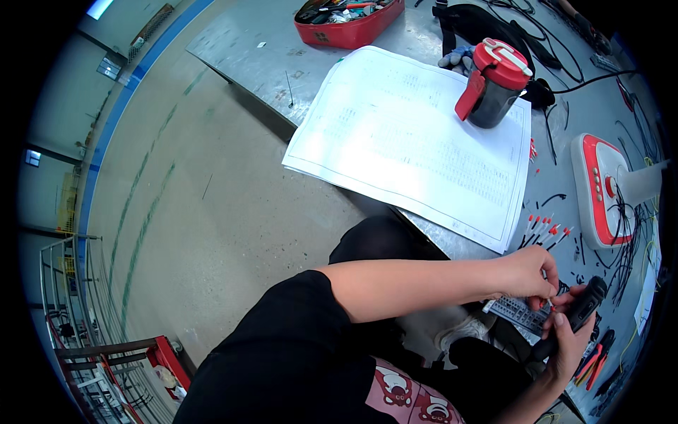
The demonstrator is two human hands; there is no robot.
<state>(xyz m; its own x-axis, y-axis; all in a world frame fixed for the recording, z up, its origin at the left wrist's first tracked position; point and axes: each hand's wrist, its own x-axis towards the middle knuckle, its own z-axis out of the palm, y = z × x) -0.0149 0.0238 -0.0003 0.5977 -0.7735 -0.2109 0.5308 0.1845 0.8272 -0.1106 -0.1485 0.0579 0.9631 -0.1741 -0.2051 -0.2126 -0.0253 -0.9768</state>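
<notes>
Smooth beige floor [233, 212], scuffed with green streaks and edged by a blue stripe [109, 141], spreads to the left of a worn metal-topped table [247, 53]. At the near side of the table, the left hand [531, 274] is nearly closed, thumb and fingers pinched on a small red-and-pale piece [551, 303]. The right hand [567, 339] is curled around a thick black handheld tool [586, 306], its fingertips meeting that same piece, which sits between the two hands. Just below them lies a grey slotted block [519, 311]; any marks on it are too small to read. Beside the right hand, pliers [599, 360] show smooth red-orange grips. Beyond the left hand lie slim white sticks with red tips [542, 230] and short black scraps. Further right stands a glossy white-and-red appliance base [600, 191] with a row of round buttons and a knob, thin dark wires [621, 230] draped over it. Broad white paper sheets [417, 141] carry faint rows of print, illegible here. On them stands a see-through dark bottle [492, 102] with a ribbed red lid, near a knitted grey glove [458, 59]. A rounded red case [353, 30] holds mixed tools, with a small dark label on its side.
</notes>
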